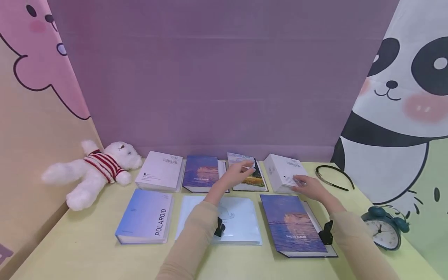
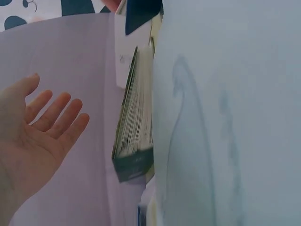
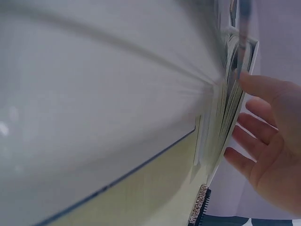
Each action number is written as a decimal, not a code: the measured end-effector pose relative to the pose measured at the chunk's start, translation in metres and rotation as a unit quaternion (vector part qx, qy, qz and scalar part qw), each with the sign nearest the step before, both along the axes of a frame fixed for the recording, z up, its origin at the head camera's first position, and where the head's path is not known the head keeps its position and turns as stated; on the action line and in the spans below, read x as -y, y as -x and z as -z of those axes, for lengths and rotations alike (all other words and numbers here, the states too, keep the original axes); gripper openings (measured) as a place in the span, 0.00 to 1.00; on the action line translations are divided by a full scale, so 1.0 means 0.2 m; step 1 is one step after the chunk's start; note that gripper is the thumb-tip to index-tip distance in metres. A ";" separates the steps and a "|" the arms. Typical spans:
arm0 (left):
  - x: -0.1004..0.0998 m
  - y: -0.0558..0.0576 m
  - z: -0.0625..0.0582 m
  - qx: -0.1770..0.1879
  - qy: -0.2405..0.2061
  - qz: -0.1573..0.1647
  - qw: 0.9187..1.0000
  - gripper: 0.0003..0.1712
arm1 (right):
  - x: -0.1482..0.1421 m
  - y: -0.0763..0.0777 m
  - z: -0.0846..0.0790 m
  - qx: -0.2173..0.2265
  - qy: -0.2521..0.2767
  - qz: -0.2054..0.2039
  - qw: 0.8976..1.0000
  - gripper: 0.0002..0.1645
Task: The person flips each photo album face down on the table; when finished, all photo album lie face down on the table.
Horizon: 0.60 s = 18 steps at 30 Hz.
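My left hand hovers over the landscape-cover album in the back row, its fingers loosely spread and holding nothing. In the left wrist view, the hand is beside that album's thick page edge, with a gap between. My right hand is at the right side of the white album at the back right. In the right wrist view, the fingers lie relaxed along its cover, with the thumb tip close to the page edges.
Front row: a blue-purple Polaroid album, a pale blue album and a sunset-cover photo album. Behind are another white album and sunset album. A plush bear lies left; a headband and alarm clock are right.
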<state>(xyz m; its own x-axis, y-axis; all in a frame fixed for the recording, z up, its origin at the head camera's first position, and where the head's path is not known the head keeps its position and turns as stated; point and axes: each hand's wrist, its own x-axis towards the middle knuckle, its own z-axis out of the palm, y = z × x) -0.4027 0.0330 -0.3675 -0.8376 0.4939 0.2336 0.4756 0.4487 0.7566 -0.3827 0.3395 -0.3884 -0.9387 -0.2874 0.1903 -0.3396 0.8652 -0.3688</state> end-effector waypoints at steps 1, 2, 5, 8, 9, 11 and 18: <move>-0.04 0.00 0.00 0.002 0.000 0.003 1.000 0.26 | -0.01 0.00 0.00 0.001 -0.004 0.005 1.000 0.33; -0.07 0.00 0.01 0.005 -0.001 0.007 1.000 0.25 | -0.01 -0.01 0.00 0.002 -0.009 0.008 1.000 0.33; -0.17 0.00 0.03 0.011 -0.002 0.017 1.000 0.24 | -0.03 0.00 0.01 -0.004 -0.022 0.012 1.000 0.32; -0.26 0.00 0.04 0.016 0.006 0.020 1.000 0.24 | -0.04 0.00 0.01 -0.008 -0.029 0.009 1.000 0.32; -0.28 0.00 0.04 0.018 0.010 0.021 1.000 0.24 | -0.04 0.01 0.02 -0.007 -0.028 0.009 1.000 0.31; -0.33 -0.01 0.05 0.021 0.022 0.023 0.999 0.25 | -0.04 0.02 0.02 -0.006 -0.029 0.009 1.000 0.31; -0.39 -0.02 0.10 0.051 0.051 0.020 0.997 0.27 | -0.02 0.01 0.03 -0.017 -0.041 0.000 0.999 0.27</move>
